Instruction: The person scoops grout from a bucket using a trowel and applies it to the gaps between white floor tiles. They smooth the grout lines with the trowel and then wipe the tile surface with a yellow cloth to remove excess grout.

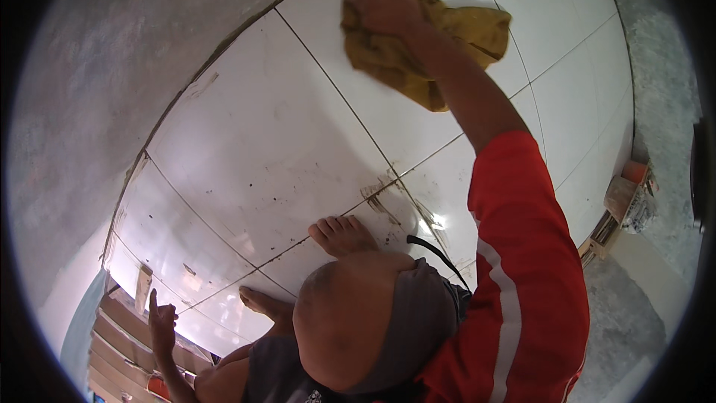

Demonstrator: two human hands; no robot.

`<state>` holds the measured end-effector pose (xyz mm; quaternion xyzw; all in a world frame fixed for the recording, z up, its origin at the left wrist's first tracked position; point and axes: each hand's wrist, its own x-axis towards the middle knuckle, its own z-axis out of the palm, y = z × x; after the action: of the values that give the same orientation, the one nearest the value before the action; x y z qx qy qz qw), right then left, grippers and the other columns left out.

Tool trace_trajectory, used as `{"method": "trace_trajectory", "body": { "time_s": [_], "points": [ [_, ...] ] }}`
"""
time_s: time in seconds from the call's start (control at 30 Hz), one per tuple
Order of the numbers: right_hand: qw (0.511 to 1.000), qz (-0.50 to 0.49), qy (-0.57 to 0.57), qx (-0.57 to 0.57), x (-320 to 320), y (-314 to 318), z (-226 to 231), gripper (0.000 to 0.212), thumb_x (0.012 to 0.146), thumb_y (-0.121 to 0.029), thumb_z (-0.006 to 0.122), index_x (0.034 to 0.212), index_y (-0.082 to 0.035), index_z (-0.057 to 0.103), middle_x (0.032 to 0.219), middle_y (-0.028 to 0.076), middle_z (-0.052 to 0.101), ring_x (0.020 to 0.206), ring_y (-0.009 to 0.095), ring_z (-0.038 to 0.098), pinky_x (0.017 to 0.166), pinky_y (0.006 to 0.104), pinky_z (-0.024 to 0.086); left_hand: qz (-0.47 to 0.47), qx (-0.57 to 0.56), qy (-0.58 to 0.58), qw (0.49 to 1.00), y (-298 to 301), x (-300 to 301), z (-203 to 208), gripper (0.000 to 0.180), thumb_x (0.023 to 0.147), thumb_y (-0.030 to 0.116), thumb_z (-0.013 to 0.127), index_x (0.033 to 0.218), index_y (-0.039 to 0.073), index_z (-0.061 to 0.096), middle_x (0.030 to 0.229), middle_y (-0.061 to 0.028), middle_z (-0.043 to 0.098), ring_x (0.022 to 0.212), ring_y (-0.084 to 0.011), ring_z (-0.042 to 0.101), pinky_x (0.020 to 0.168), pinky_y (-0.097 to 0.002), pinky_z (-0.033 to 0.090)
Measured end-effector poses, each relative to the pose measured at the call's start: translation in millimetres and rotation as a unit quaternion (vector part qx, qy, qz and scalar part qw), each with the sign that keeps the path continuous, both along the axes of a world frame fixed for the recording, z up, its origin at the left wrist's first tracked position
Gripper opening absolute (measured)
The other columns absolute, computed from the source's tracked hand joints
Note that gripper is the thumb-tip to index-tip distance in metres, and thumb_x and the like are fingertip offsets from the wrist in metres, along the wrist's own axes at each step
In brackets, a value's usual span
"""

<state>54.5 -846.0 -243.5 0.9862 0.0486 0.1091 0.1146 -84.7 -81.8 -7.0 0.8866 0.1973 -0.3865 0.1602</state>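
At the far end of the reach, my right hand (384, 0) presses on a mustard-brown cloth (477, 30) spread in folds over the white tiles (224, 134). The hand is slightly blurred, and cloth bunches around its fingers. My right arm stretches out in a red sleeve with a pale stripe. Low on the left, my left hand (162, 321) is raised with its index finger extended and nothing in it.
Dark smears (384, 198) and crumbs mark the tile joints by my bare foot (343, 235). A grey wall (127, 37) borders the tiles on the left. Assorted items (623, 198) sit at the right edge. A wooden piece (144, 287) lies near my left hand.
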Motion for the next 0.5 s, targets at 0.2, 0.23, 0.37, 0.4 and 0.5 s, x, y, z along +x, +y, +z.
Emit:
{"method": "trace_trajectory", "body": {
  "time_s": [0.2,0.23,0.37,0.4,0.5],
  "points": [
    [0.971,0.141,0.111,0.159,-107,98,37,0.038,0.089,-0.031,0.066,0.118,-0.008,0.067,0.135,0.009,0.056,0.138,0.035,0.041,0.108,0.0617,0.037,-0.037,-0.031,-0.023,0.999,5,4,-3,0.070,0.097,0.012,0.057,0.161,0.012,0.029,0.093,-0.0085,0.064,0.074,-0.0127,0.060,0.060,-0.0269,0.049],
    [0.962,0.136,0.163,0.169,-143,105,53,0.040,0.088,-0.030,0.067,0.120,-0.006,0.067,0.135,0.009,0.056,0.139,0.035,0.041,0.111,0.0613,0.034,-0.038,-0.031,-0.026,0.998,4,4,-4,0.070,0.096,0.012,0.057,0.161,0.012,0.029,0.093,-0.0084,0.064,0.074,-0.0127,0.059,0.061,-0.0270,0.049],
    [0.928,0.066,0.258,0.262,-319,116,61,0.040,0.085,-0.025,0.070,0.121,-0.007,0.067,0.134,0.010,0.058,0.141,0.035,0.042,0.116,0.0636,0.028,-0.003,-0.030,-0.037,0.999,-17,0,-1,0.071,0.095,0.009,0.059,0.160,0.008,0.030,0.081,-0.0072,0.062,0.070,-0.0134,0.056,0.066,-0.0300,0.048],
    [0.920,0.048,0.280,0.271,-352,117,65,0.040,0.084,-0.023,0.071,0.120,-0.007,0.068,0.133,0.010,0.059,0.140,0.036,0.044,0.115,0.0645,0.029,-0.002,-0.023,-0.031,0.999,-20,-1,2,0.071,0.095,0.009,0.059,0.160,0.007,0.030,0.081,-0.0071,0.062,0.070,-0.0135,0.055,0.067,-0.0302,0.048],
    [0.921,0.003,0.260,0.291,-396,125,81,0.039,0.082,-0.021,0.072,0.118,-0.007,0.068,0.132,0.011,0.060,0.139,0.037,0.045,0.114,0.0659,0.030,-0.023,-0.010,-0.022,0.999,-27,6,6,0.070,0.095,0.009,0.057,0.160,0.006,0.030,0.081,-0.0068,0.061,0.070,-0.0138,0.055,0.068,-0.0305,0.048]
  ]
}}
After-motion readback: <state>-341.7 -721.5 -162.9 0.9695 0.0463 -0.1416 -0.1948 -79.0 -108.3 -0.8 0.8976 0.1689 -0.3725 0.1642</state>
